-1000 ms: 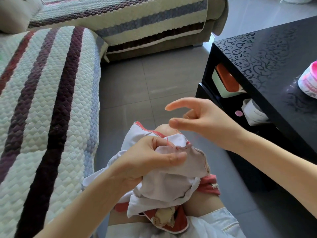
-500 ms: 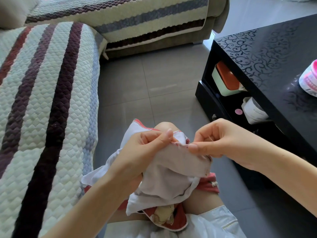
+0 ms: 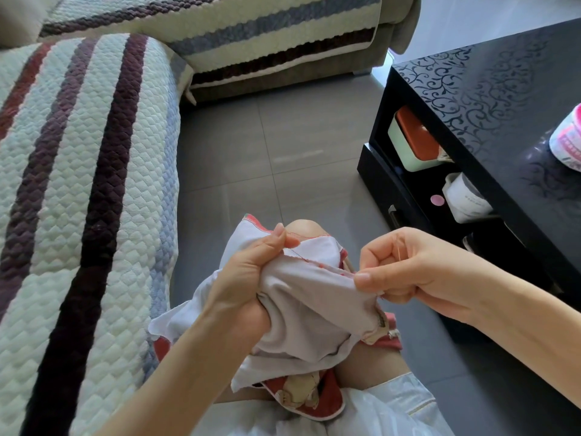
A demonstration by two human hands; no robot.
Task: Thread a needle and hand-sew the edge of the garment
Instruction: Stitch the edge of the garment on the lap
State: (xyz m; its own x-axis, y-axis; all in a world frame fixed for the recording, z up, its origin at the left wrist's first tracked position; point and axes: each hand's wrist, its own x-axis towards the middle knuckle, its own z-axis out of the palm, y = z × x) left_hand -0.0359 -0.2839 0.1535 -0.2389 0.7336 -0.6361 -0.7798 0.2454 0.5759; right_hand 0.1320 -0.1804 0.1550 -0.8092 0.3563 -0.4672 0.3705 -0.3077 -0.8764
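- Garment (image 3: 314, 306): pale cloth with red trim, bunched on your lap just this side of your knee (image 3: 301, 226) and held between both hands.
- Left hand (image 3: 248, 278): fingers are curled into the cloth, and the thumb and forefinger pinch the far end of the edge.
- Right hand (image 3: 418, 272): fingers are curled, with the thumb tip pinching the near end of the edge. A fine strand (image 3: 399, 251) crosses the knuckles; you cannot tell whether it is needle or thread.
- Edge (image 3: 317, 262): its long axis runs from your left thumb, slanting right and toward you, to your right thumb, and it is stretched between them.
- Judgement: the next stitch probably enters just left of the right thumb, so the right hand is the nearer one and the work runs leftward.
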